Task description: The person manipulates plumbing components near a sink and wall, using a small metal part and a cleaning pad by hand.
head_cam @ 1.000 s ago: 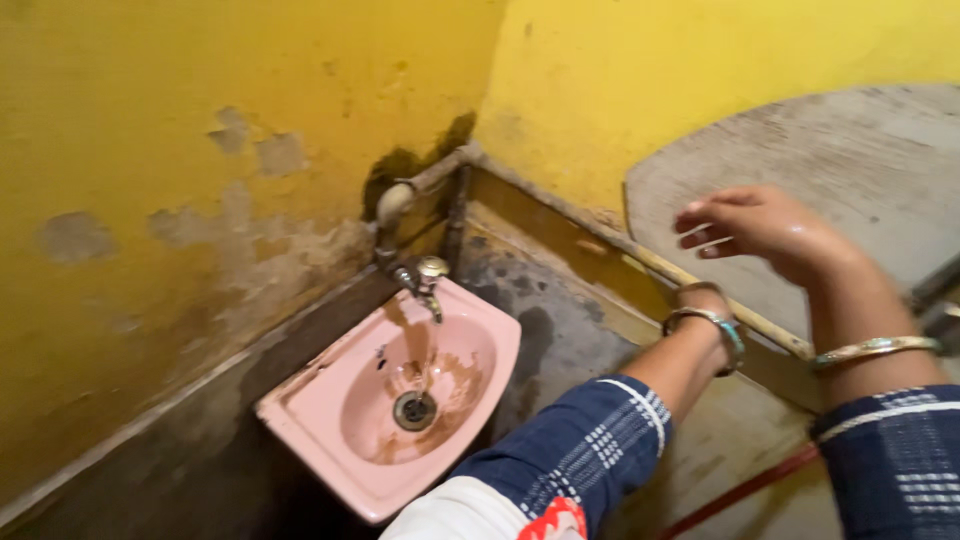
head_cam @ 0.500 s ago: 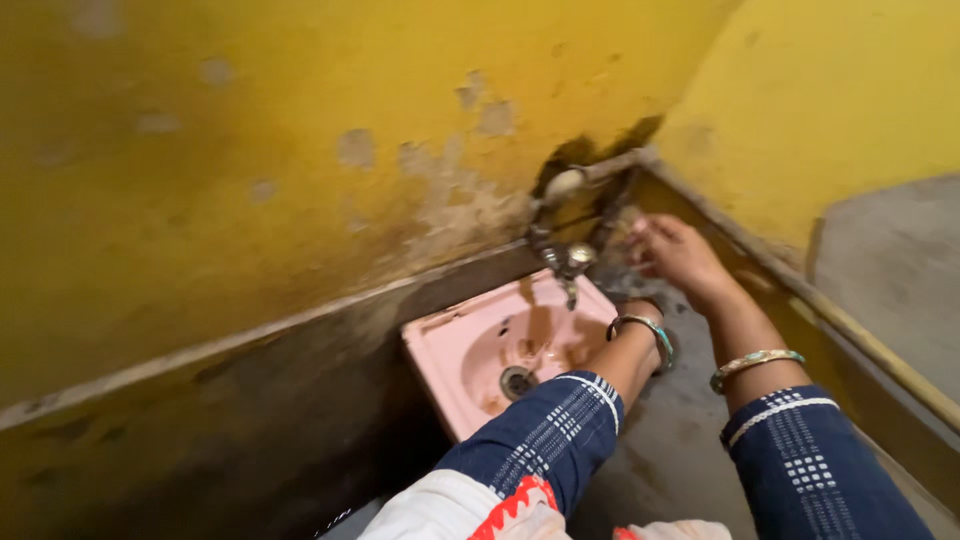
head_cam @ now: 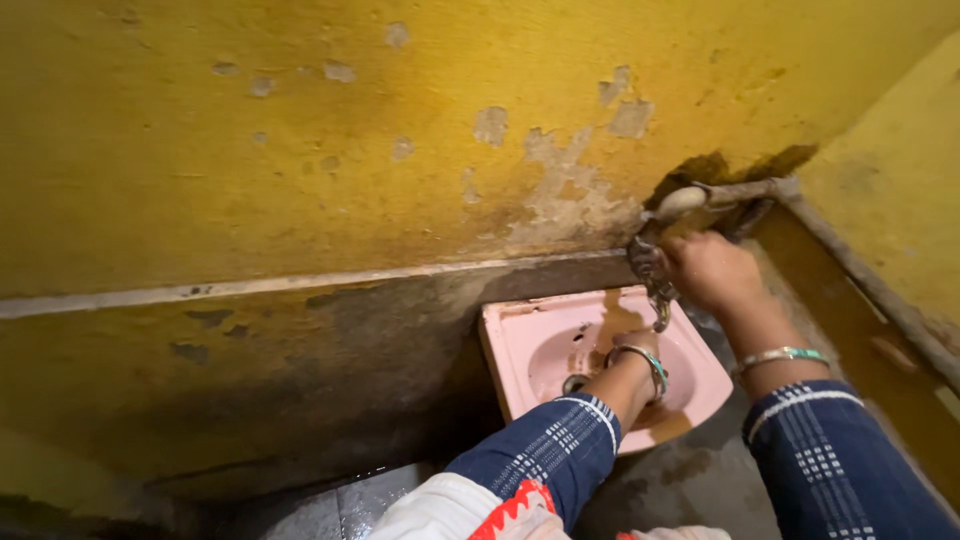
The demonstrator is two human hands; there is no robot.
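Tap [head_cam: 655, 275] at the sink's 12 o'clock, right hand [head_cam: 708, 272] closed round it.
Left hand [head_cam: 638, 345] sits low in the pink sink [head_cam: 520, 345] under the spout, likely cupped for water; fingers hidden, so grip unclear. Pipe [head_cam: 735, 190] runs to 2 o'clock. No labels or signs visible.

The small pink washbasin [head_cam: 520, 340] looks like glazed ceramic — glossy but streaked with brown stain. Above it, the metal tap [head_cam: 652, 272] is dull and crusted, the yellow wall [head_cam: 300, 130] matt with flaking patches — and both sleeves [head_cam: 545, 450] are checked woven cloth.
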